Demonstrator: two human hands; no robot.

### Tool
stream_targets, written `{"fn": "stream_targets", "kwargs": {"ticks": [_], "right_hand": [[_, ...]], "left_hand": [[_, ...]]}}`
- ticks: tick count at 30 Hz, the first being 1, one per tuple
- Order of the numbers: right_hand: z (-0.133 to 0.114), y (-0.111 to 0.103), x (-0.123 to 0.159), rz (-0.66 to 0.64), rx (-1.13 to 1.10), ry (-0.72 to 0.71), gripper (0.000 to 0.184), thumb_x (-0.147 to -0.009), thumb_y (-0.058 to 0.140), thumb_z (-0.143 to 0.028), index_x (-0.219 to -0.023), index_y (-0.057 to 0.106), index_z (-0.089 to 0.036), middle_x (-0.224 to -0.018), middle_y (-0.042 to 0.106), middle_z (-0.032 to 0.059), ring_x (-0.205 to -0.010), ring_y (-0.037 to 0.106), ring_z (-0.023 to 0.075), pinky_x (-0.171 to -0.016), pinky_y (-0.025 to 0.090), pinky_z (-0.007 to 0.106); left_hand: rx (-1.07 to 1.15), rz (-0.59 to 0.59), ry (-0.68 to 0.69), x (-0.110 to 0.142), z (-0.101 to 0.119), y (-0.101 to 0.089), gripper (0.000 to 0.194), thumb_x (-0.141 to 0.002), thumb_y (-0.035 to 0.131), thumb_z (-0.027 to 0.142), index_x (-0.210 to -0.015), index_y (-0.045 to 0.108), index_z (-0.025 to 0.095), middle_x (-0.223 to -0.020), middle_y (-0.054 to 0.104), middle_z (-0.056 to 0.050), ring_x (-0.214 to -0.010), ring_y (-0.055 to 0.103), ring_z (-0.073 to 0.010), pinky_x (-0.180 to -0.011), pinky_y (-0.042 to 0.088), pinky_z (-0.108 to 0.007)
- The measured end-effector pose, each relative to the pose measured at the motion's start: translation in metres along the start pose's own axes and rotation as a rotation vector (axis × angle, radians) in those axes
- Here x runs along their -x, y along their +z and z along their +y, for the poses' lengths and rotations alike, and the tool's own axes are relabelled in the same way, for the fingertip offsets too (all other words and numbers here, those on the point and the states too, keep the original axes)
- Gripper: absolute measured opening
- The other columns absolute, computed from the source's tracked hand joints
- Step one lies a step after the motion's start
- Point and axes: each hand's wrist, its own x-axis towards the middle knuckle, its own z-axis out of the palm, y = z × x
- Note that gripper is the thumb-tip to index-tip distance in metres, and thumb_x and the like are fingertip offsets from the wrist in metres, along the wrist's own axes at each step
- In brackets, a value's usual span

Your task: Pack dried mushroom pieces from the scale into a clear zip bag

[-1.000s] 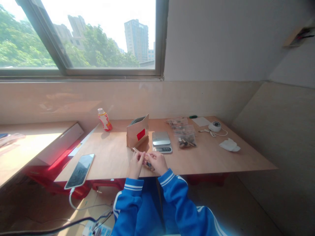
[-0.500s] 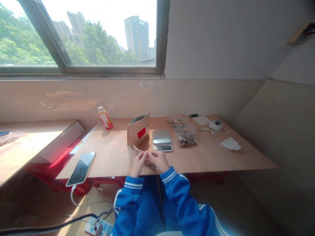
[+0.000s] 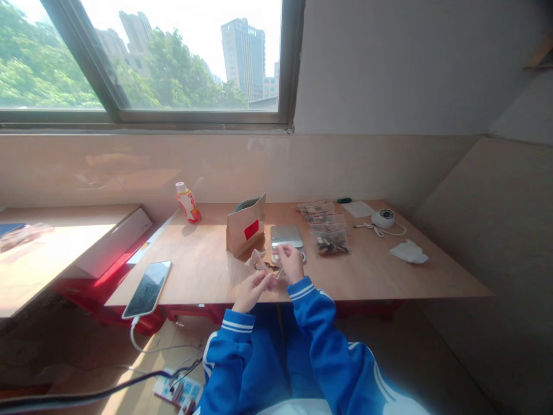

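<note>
My left hand and my right hand both pinch a small clear plastic bag with dark bits inside, held just above the wooden table near its front edge. The right hand is higher, in front of a small digital scale. A brown paper pouch with a red label stands open just behind the bag. A row of filled clear bags lies to the right of the scale.
A phone on a cable lies at the table's front left. A small drink bottle stands at the back left. A round white device, a white tissue, paper and a green pen sit at the right. A power strip lies on the floor.
My right hand has risen and moved toward the scale, pulling the small bag up and away from the left hand. The view has shifted slightly.
</note>
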Motion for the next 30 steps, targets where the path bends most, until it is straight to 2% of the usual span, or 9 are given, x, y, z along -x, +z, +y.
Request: {"fn": "stream_targets", "kwargs": {"ticks": [4, 7, 10, 14, 16, 19, 22, 26, 30], "right_hand": [[-0.021, -0.006, -0.008, -0.122, -0.107, -0.003, 0.038, -0.078, 0.056, -0.053, -0.083, 0.061, -0.016, -0.079, 0.072, 0.0093, -0.066, 0.066, 0.0192, -0.06, 0.052, 0.029], [-0.031, -0.006, -0.006, -0.234, -0.127, -0.025, 0.036, -0.08, 0.056, -0.052, -0.085, 0.061, -0.017, -0.079, 0.072, 0.007, -0.064, 0.064, 0.0171, -0.056, 0.05, 0.027], [-0.032, -0.004, -0.005, -0.305, -0.03, -0.116, 0.034, -0.086, 0.05, -0.048, -0.088, 0.063, -0.018, -0.081, 0.071, 0.0053, -0.066, 0.063, 0.016, -0.062, 0.05, 0.028], [-0.034, 0.0, -0.001, -0.168, 0.172, -0.376, 0.027, -0.088, 0.052, -0.036, -0.106, 0.062, -0.019, -0.104, 0.067, 0.0079, -0.092, 0.06, 0.0196, -0.085, 0.047, 0.035], [-0.039, 0.0, 0.002, -0.108, 0.186, -0.491, 0.023, -0.088, 0.05, -0.027, -0.108, 0.06, -0.019, -0.106, 0.064, 0.0083, -0.096, 0.057, 0.0194, -0.087, 0.046, 0.034], [-0.045, -0.001, 0.007, -0.253, 0.171, -0.57, 0.02, -0.086, 0.043, -0.013, -0.089, 0.063, -0.018, -0.09, 0.064, 0.0051, -0.085, 0.059, 0.0164, -0.078, 0.048, 0.029], [-0.041, 0.002, 0.009, -0.452, 0.23, -0.562, 0.022, -0.081, 0.045, -0.006, -0.08, 0.063, -0.017, -0.083, 0.063, 0.0033, -0.08, 0.06, 0.0149, -0.074, 0.048, 0.027], [-0.028, 0.013, 0.001, -0.553, 0.42, -0.502, 0.027, -0.085, 0.044, -0.005, -0.096, 0.065, -0.016, -0.096, 0.066, 0.0066, -0.088, 0.061, 0.0161, -0.079, 0.047, 0.028], [-0.019, 0.027, -0.017, -0.686, 0.684, -0.45, 0.025, -0.085, 0.05, -0.009, -0.099, 0.068, -0.016, -0.101, 0.067, 0.0091, -0.094, 0.06, 0.0193, -0.085, 0.046, 0.031]], "left_hand": [[0.159, 0.013, -0.054, -0.003, -0.027, -0.008, 0.052, -0.083, 0.045, 0.058, -0.079, 0.071, 0.014, -0.08, 0.07, -0.01, -0.073, 0.062, -0.02, -0.07, 0.048, -0.031], [0.351, 0.219, -0.085, -0.01, -0.054, -0.011, 0.038, -0.07, 0.071, 0.04, -0.1, 0.067, 0.017, -0.098, 0.069, -0.008, -0.086, 0.063, -0.0209, -0.08, 0.049, -0.033], [0.575, 0.283, -0.099, -0.017, -0.068, -0.007, 0.056, -0.062, 0.078, 0.023, -0.115, 0.059, 0.021, -0.111, 0.066, -0.007, -0.099, 0.063, -0.0219, -0.096, 0.045, -0.039], [0.691, 0.233, -0.039, -0.027, -0.063, -0.005, 0.069, -0.066, 0.075, 0.019, -0.129, 0.047, 0.022, -0.112, 0.065, -0.009, -0.101, 0.064, -0.0236, -0.098, 0.045, -0.045], [0.707, 0.25, -0.024, -0.034, -0.062, -0.007, 0.067, -0.066, 0.075, 0.018, -0.127, 0.048, 0.02, -0.11, 0.066, -0.01, -0.098, 0.065, -0.024, -0.095, 0.047, -0.046], [0.739, 0.271, -0.055, -0.044, -0.066, -0.014, 0.056, -0.065, 0.076, 0.019, -0.117, 0.055, 0.015, -0.105, 0.068, -0.011, -0.094, 0.066, -0.0234, -0.094, 0.048, -0.045], [0.784, 0.247, -0.073, -0.051, -0.074, -0.02, 0.047, -0.065, 0.077, 0.021, -0.107, 0.058, 0.012, -0.099, 0.069, -0.011, -0.096, 0.066, -0.0231, -0.097, 0.046, -0.042], [0.792, 0.233, -0.08, -0.053, -0.079, -0.023, 0.044, -0.063, 0.079, 0.019, -0.102, 0.06, 0.013, -0.093, 0.07, -0.009, -0.094, 0.067, -0.0227, -0.098, 0.046, -0.043], [0.771, 0.247, -0.042, -0.052, -0.081, -0.023, 0.048, -0.062, 0.078, 0.016, -0.106, 0.059, 0.015, -0.095, 0.07, -0.008, -0.094, 0.067, -0.0226, -0.098, 0.046, -0.045]]}}
